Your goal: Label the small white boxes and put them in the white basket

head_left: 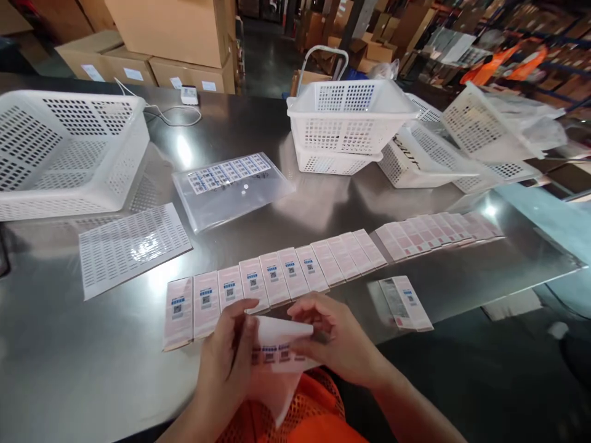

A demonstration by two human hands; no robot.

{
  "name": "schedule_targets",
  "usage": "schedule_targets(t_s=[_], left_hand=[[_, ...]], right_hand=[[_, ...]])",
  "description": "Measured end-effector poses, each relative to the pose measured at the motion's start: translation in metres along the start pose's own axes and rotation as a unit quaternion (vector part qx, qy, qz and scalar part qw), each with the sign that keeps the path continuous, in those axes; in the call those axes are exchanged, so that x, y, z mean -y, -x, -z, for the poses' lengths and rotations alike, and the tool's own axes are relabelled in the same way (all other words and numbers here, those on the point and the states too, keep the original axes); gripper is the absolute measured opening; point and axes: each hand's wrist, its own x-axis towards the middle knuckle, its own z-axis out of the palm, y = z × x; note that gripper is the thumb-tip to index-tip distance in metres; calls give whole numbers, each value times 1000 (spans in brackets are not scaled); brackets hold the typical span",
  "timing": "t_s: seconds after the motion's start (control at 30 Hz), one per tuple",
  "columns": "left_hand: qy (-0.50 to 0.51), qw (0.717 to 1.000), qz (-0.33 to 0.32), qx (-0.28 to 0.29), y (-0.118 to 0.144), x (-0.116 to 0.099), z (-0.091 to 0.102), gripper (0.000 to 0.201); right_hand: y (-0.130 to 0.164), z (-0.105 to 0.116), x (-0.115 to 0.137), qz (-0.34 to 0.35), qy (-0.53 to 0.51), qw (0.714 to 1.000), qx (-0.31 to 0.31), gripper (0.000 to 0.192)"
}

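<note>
Two hands meet low over near table edge, both pinching label sheet (277, 347). Left hand (228, 357) curls upright, fingers closed on sheet's left side. Right hand (344, 344) lies palm down, fingertips gripping its upper right corner. Row of small boxes (277, 280) lies just beyond on steel table (69, 363); single box (406, 303) apart at right.

My hands (231, 357) (341, 344) hold a white label sheet (281, 347) before a row of small pale cartons (277, 280); a white perforated plastic basket (60, 154) sits behind, left.

My one head camera looks forward and down, close over the steel table (69, 369), aisle beyond.
</note>
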Motion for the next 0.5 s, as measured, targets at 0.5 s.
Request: schedule_targets(t_s=[0.5], left_hand=[[24, 989, 28, 141, -2, -5, -2, 39]], right_hand=[[9, 18, -9, 64, -22, 995, -73, 13]])
